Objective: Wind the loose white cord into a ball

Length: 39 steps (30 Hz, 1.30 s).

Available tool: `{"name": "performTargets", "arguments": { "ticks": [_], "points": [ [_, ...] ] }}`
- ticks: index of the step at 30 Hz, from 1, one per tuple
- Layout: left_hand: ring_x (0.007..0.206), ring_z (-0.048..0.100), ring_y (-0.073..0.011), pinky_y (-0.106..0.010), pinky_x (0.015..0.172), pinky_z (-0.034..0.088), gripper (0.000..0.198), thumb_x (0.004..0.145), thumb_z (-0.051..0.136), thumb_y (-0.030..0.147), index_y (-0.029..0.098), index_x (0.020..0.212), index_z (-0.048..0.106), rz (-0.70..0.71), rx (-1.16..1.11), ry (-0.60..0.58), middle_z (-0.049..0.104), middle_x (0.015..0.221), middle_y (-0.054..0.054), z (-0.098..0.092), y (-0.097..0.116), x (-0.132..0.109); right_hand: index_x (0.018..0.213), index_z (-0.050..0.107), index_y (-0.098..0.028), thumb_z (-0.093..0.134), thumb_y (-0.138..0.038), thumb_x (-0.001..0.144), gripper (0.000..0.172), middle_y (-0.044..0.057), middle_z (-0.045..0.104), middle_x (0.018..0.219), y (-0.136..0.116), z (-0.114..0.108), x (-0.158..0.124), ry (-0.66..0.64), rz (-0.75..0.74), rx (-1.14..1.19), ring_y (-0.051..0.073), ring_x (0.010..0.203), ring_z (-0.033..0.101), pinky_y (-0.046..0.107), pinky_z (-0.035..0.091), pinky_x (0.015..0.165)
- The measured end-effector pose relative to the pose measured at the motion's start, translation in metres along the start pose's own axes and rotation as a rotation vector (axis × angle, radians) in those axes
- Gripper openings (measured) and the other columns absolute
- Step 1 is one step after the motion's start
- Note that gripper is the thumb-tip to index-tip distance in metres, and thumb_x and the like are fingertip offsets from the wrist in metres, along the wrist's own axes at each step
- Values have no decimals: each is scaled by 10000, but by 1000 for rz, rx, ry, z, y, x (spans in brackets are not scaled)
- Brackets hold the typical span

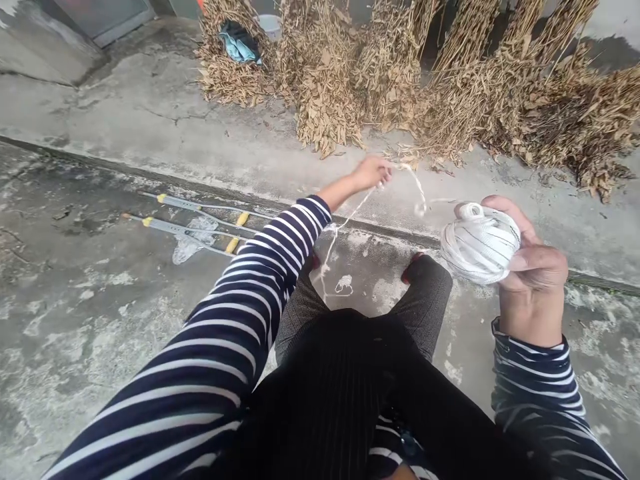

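Note:
My right hand (533, 257) is wrapped round a ball of white cord (480, 243), held up at the right with its wound strands facing left. Out ahead, my left hand (371, 173) pinches a loose white cord (353, 213). From those fingers one stretch arcs to the right and curls downward in the air. Another stretch hangs down to the ground between my feet, where it lies in loose loops. A faint strand reaches left from the ball; whether it joins the curled piece is unclear.
Two crutches (185, 230) with yellow grips lie on the concrete at left, beside clear plastic (195, 237). Bundles of dried stalks (330, 80) line the wall ahead. A blue cloth (240, 45) rests on them. A groove (260, 200) crosses the ground.

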<state>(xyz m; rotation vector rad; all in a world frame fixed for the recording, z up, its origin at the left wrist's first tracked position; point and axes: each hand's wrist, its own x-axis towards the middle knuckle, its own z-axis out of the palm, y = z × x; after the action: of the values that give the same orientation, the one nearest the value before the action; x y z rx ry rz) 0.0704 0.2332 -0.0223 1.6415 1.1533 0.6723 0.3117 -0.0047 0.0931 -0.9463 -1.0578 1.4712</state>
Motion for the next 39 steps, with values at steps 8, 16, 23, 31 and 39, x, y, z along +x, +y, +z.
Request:
{"name": "performTargets", "arguments": {
  "ticks": [8,16,23,31,39],
  "points": [
    [700,677,-142,-215,733,506,50,738,663,130,152,705,694,-276,348,-403,720,664,-18,15,-82,-71,1085,760,-287,727,-212,489,601,32,766,972,-1,-4,7,-40,37,19,252,735,692,435,622,697],
    [1053,714,-190,-281,930,529,261,899,586,170,153,1085,767,-28,47,-83,796,1120,-100,31,-43,-101,1069,774,-301,785,-227,512,562,-5,781,959,13,5,24,-175,239,16,205,728,724,343,630,625],
    [1140,699,-202,-400,1137,467,217,904,709,279,169,1080,774,267,-228,-99,778,1155,-115,46,18,-152,1092,757,-268,752,-214,546,549,11,792,1072,25,-1,37,-166,296,5,229,847,765,376,658,729],
    [1091,709,-188,-549,1332,175,81,930,697,248,194,923,757,416,135,127,777,1058,-41,70,17,-154,1131,747,-285,720,-179,569,573,28,777,1155,23,3,31,-139,308,-54,299,1009,755,457,653,870],
    [987,721,-168,-460,1168,433,190,931,664,272,168,826,784,289,-40,-9,801,951,-55,34,17,-150,1080,746,-289,745,-195,533,555,20,759,1075,26,-4,31,-116,349,-98,245,880,696,387,588,780]
  ]
}}
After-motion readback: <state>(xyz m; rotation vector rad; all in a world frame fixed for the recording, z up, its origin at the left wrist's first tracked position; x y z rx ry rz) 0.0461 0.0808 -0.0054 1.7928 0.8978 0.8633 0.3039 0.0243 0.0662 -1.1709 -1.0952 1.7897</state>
